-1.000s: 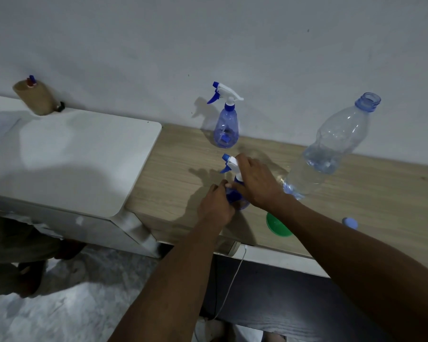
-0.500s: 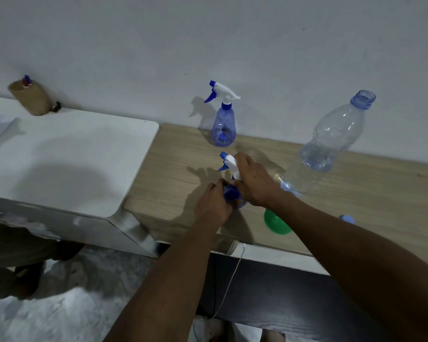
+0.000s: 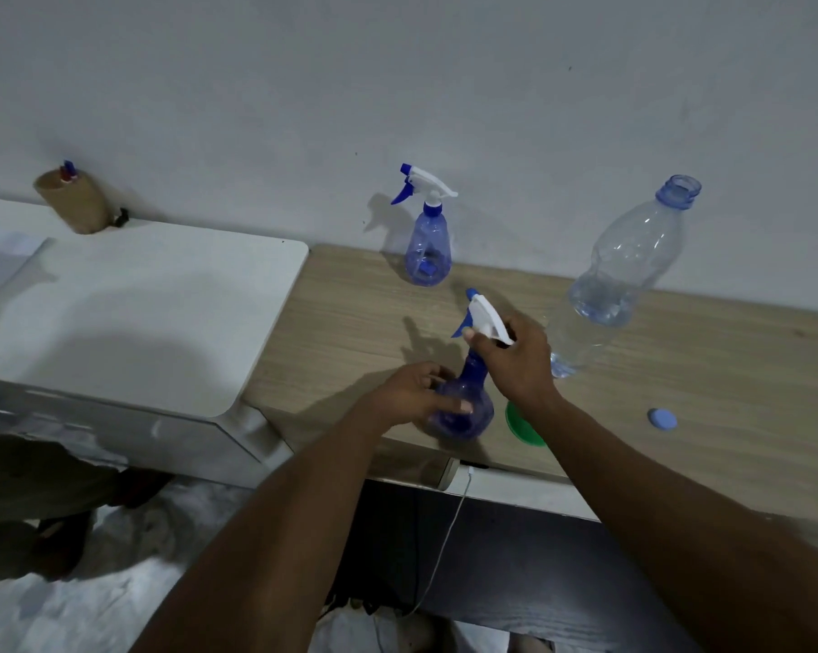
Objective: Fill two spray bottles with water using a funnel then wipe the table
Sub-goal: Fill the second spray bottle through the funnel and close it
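Spray bottle (image 3: pixel 469 413) between left grip (image 3: pixel 409 393), right grip (image 3: pixel 515 362)

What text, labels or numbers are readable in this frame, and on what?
None readable.
The near spray bottle, far spray bottle and water bottle: no label or print shows.
The brown container at far left: too small and dim to tell.
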The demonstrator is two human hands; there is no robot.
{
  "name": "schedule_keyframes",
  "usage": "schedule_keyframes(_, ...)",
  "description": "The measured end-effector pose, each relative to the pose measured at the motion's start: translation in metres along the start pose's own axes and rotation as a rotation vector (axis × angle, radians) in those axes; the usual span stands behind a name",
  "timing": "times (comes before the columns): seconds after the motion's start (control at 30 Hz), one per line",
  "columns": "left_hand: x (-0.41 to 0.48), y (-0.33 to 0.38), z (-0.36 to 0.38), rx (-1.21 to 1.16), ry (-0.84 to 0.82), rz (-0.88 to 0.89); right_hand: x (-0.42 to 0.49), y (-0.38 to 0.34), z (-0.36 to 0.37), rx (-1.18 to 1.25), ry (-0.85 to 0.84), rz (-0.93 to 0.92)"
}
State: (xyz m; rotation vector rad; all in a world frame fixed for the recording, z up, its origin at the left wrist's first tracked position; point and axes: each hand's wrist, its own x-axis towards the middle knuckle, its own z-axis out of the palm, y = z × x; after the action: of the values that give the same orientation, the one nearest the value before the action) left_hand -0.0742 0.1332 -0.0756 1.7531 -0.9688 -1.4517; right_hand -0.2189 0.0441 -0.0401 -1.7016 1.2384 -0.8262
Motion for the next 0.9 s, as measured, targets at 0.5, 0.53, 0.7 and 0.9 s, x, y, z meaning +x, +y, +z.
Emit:
schedule_keyframes(0.5, -0.036, -0.005, 0.019, 0.008, -0.455, -0.407, -0.047, 0.020, 0.018, 0.414, -0.147, 0.565)
schedule_keyframes(0.53, -0.037, -0.004, 0.019, 0.015, -0.462, -0.409, -0.049, 0.019, 0.017, 0.411, -0.149, 0.573)
schedule_keyframes(0.7, -0.037, -0.005, 0.020, 0.013, -0.452, -0.409, -0.049, 0.021, 0.015, 0.442, -0.176, 0.592)
schedule_keyframes(0.9, -0.035, -0.001, 0.020, 0.036, -0.448, -0.411, -0.048, 0.021, 0.017, 0.419, -0.136, 0.591)
